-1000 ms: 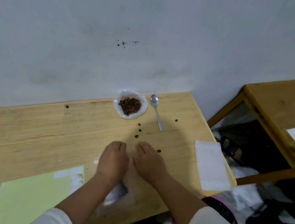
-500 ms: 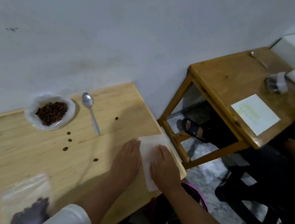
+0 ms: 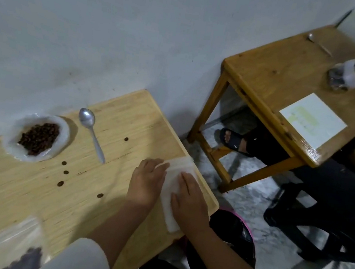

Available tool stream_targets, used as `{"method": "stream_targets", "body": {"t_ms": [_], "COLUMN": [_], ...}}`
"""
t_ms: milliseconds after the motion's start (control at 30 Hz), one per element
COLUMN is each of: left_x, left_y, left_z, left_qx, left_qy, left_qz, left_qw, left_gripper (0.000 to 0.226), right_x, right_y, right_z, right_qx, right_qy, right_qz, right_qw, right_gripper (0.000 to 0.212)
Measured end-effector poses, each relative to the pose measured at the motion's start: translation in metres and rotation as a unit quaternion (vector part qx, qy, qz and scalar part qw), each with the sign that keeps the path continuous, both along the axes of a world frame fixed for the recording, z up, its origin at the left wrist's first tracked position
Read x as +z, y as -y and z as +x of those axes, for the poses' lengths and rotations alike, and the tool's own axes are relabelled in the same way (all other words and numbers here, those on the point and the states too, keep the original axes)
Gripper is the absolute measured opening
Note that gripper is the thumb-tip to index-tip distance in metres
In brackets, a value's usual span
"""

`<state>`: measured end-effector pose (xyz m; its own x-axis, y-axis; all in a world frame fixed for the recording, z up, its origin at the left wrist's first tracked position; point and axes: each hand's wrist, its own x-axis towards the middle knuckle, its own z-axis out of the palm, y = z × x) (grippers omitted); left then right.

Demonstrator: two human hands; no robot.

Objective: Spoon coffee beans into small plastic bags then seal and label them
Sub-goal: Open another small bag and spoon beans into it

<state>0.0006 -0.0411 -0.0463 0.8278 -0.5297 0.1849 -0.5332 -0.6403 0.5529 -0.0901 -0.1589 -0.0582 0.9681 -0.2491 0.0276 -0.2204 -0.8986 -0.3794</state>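
Note:
A stack of empty small plastic bags [image 3: 172, 192] lies at the right edge of the light wooden table [image 3: 128, 124]. My left hand [image 3: 147, 181] lies flat on its left side and my right hand [image 3: 188, 199] flat on its right side, fingers straight. A white bowl of coffee beans [image 3: 37, 137] sits at the back left, with a metal spoon [image 3: 92, 134] beside it. A filled plastic bag [image 3: 15, 246] with dark beans lies at the near left. Several loose beans [image 3: 61, 183] are scattered mid-table.
A second wooden table [image 3: 275, 79] stands to the right with a label sheet [image 3: 312, 120], a spoon [image 3: 319, 44] and a bag of beans [image 3: 342, 76]. Another person sits there, foot in a sandal [image 3: 236, 141] underneath. The wall runs close behind.
My view swung right. Both hands left the filled bag in front of me and went to the stack of empty bags at the table's right edge, where they now lie.

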Motion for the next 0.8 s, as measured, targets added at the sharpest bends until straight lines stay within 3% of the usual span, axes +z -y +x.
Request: {"method": "stream_targets", "body": {"t_ms": [167,333,533,600,667,800], "left_x": [0.009,0.027,0.067,0.086,0.102,0.121], "left_y": [0.004,-0.001,-0.039,-0.058,-0.079,-0.117], "left_z": [0.0,0.004,0.024,0.031,0.036,0.034], "left_qx": [0.011,0.034,0.142,0.201,0.283,0.4], "left_qy": [-0.011,-0.012,0.014,0.021,-0.006,-0.188], "left_qz": [-0.05,-0.086,-0.196,-0.231,-0.259,-0.318], "left_qw": [0.999,0.996,0.97,0.952,0.923,0.839], "left_gripper": [0.015,0.025,0.021,0.017,0.028,0.049], "right_x": [0.001,0.03,0.081,0.096,0.11,0.126], "right_y": [0.004,0.018,-0.003,-0.026,-0.057,-0.117], "right_z": [0.004,0.032,0.082,0.096,0.105,0.112], "right_qx": [-0.01,-0.01,0.085,0.096,0.075,0.055], "right_qy": [0.002,0.139,0.207,0.207,0.2,0.145], "right_qz": [0.027,0.005,0.002,0.073,0.141,0.296], "right_qw": [1.0,0.99,0.975,0.971,0.967,0.942], "right_gripper": [0.052,0.044,0.023,0.019,0.014,0.006]}}
